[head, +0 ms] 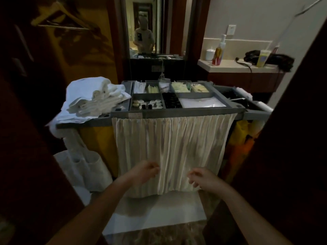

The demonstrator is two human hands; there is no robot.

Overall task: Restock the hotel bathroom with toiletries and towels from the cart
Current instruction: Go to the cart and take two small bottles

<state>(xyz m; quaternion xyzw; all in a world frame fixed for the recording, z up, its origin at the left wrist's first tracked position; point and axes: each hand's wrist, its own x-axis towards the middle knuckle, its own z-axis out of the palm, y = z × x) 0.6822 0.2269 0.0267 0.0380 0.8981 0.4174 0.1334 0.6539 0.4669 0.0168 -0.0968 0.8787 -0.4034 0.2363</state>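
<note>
The housekeeping cart (177, 111) stands just in front of the person, filling a dark wooden doorway. It is grey plastic, with a divided tray on top and a pleated cream curtain (169, 147) hanging from its front rail down almost to the floor. The left hand (146, 171) is low on the curtain with its fingers curled against a fold; whether it has hold of the cloth I cannot tell. The right hand (203, 181) is near the hem, its fingers bent round and pinching a bunch of the fabric.

In the tray's front row, the left compartment holds small white-capped jars (155, 103) and a few dark little bottles, the middle one holds dark-capped bottles (171, 100), and the wide right one holds white plastic-wrapped packets (203, 102). The back row holds pale green sachets (180, 88) and yellow sachets (200, 88); any printing on them is too small to read. Folded white towels (95, 98) are heaped on the cart's left end, above a yellow bag (95, 138).

Beyond the cart a mirror (143, 32) reflects the person. To the right a pale counter (230, 66) carries a pump bottle (219, 52) with a red and yellow label too blurred to read, a white cup (209, 54), a yellow box (263, 58) and a black corded appliance (254, 55). A wooden hanger (58, 16) hangs at the upper left
</note>
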